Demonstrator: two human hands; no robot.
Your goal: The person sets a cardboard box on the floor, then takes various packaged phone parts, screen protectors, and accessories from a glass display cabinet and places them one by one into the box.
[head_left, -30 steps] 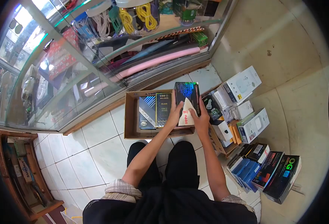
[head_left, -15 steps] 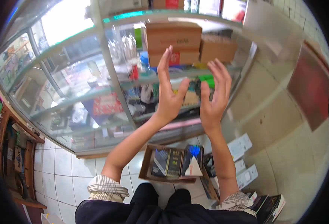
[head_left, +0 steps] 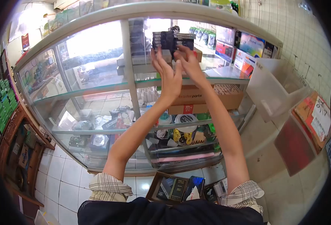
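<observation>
Both my hands are raised into the upper part of a glass display cabinet (head_left: 129, 56). My left hand (head_left: 168, 75) is open, its fingers stretched up and its thumb apart. Beside it my right hand (head_left: 191, 66) is open too, with slightly bent fingers. Just behind the fingertips stands a stack of flat black items (head_left: 173, 38), partly covered by my hands; whether I touch it I cannot tell. Below that stack lies a grey box (head_left: 143, 60). One shelf lower, behind my forearms, sits a brown cardboard box (head_left: 189, 98).
Colourful boxes (head_left: 244, 62) stand at the upper shelf's right. Lower shelves hold yellow cables (head_left: 182, 137) and other goods. On the floor before me is an open carton (head_left: 153, 187) with dark boxes inside. A translucent bin (head_left: 264, 90) and a red panel (head_left: 294, 146) are at right.
The view has tilted up, bringing the upper shelf and its black stack into sight. My hands have moved up and closer together, from in front of the cardboard box to the stack.
</observation>
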